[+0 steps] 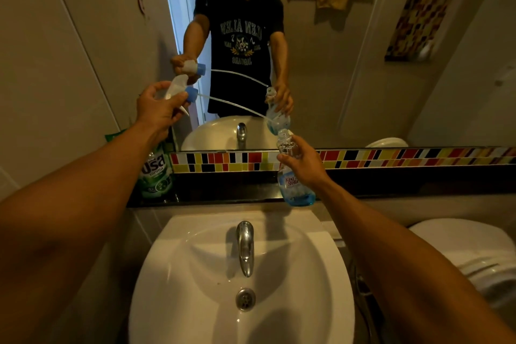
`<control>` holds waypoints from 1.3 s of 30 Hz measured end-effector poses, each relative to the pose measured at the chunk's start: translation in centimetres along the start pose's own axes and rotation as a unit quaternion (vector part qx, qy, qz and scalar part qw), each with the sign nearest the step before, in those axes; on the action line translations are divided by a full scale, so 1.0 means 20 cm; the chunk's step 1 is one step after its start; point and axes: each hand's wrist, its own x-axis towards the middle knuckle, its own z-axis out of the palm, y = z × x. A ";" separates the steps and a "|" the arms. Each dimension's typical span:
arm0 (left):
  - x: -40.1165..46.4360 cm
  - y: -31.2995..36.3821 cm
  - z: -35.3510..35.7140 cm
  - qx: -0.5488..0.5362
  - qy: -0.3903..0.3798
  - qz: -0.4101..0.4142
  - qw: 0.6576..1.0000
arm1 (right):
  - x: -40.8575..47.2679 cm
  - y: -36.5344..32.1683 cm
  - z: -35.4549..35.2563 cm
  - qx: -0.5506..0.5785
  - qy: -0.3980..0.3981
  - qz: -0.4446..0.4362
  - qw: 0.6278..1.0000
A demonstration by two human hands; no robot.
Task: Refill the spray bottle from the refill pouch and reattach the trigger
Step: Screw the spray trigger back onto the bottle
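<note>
My left hand (157,107) holds the white trigger head (178,89) with its blue collar up at the left, off the bottle. Its thin clear dip tube (234,106) runs right and down, its tip at the bottle's open neck. My right hand (303,160) grips the clear spray bottle (293,184) around its upper body. The bottle stands on the dark ledge and has a little blue liquid at the bottom. The green refill pouch (156,173) stands upright on the ledge at the left, partly behind my left forearm.
A white washbasin (195,288) with a chrome tap (245,246) lies below my arms. A mirror (363,64) above the coloured tile strip shows a person holding the same things. A white toilet (472,254) stands at the right.
</note>
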 end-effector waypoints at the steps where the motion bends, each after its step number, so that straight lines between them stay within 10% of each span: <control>1: 0.00 0.01 0.00 0.002 -0.007 0.000 1.000 | 0.00 -0.01 0.00 -0.004 -0.001 -0.001 1.000; 39: -0.26 0.09 0.51 0.112 -0.287 0.136 0.942 | 0.07 -0.40 0.16 -0.015 -0.024 -0.020 0.999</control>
